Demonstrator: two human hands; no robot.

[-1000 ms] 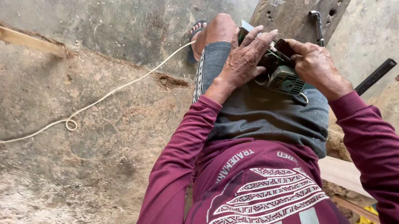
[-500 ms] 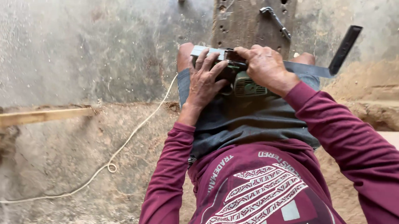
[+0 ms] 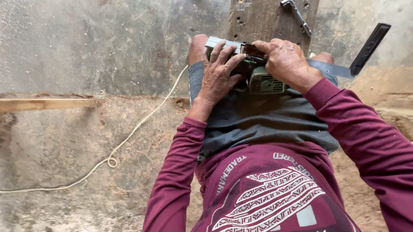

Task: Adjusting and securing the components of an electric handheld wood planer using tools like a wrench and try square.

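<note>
On the lap of the seated person, across grey shorts, lies a small green power tool with a ribbed motor housing [image 3: 265, 82], and both hands are closed on it. The left hand [image 3: 220, 76] lies over the tool's left end, fingers spread and curled down onto the dark top and the pale metal part [image 3: 220, 42] that sticks out toward the knee. The right hand [image 3: 284, 61] clamps over the upper right of the body, knuckles up, thumb side toward the left hand. The two hands sit close together, almost touching, with the green housing showing just below and between them.

The tool's long axis runs left to right across the thighs, square to the person's line of sight; it lies straight ahead of the body, about equally near to each hand. Its housing is dull green with cooling slots, scuffed and dusty; whether it carries a blade underneath cannot be told.

Just beyond the knees stands a weathered wooden plank with drilled holes [image 3: 268, 15], and a steel spanner [image 3: 296, 15] lies on it. A metal try square with a black handle [image 3: 355, 58] reaches out to the right behind the right wrist. A pale cord [image 3: 120, 147] trails over the sawdust-strewn concrete floor [image 3: 78, 53], and a wooden batten [image 3: 33, 104] lies at the left.
</note>
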